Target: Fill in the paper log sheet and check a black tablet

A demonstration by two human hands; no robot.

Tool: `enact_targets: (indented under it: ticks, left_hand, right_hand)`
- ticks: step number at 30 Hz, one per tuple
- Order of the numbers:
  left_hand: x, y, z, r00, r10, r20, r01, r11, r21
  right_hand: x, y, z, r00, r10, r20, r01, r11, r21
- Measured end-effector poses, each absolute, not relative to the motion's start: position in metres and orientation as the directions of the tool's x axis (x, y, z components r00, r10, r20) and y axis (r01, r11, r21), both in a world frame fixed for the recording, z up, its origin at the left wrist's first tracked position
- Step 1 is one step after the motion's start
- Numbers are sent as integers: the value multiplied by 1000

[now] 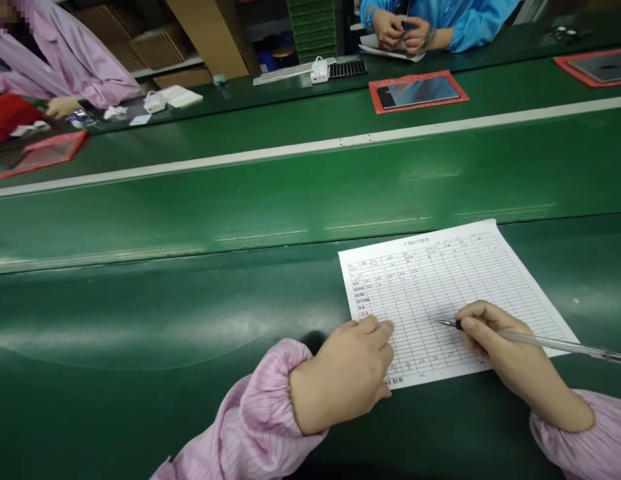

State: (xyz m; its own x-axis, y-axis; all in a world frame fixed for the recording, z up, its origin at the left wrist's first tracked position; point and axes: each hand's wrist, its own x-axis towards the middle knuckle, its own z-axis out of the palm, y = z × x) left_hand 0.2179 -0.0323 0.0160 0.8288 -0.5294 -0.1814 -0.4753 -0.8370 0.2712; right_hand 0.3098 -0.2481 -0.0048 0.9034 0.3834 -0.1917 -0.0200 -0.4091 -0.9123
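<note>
1. Printed grid form (470,280) lies flat on green bench (165,313), near right
2. Left hand (343,373): fingers loosely curled, gripping nothing, resting on the form's near-left corner
3. Right hand (510,353) pinches clear pen (555,344), tip on a mid-sheet row
4. Far side: red tray (373,97) carrying a dark tablet (417,92), co-worker's hands (405,32) just beyond

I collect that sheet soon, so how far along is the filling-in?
Done: handwriting in some upper-left cells and the bottom row of the sheet. In hand: the right hand holds the pen with its tip on a middle row, while the left hand presses the sheet's lower-left corner. Left: most cells are blank.
</note>
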Motion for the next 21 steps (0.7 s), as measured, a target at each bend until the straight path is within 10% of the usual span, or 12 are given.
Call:
enact_targets:
  ticks: [21]
  left_hand:
    - [261,-6,30,950,-283,-132,-247,-939,240]
  right_hand:
    - [313,-253,-12,844,376,-383,-320,-220,-921]
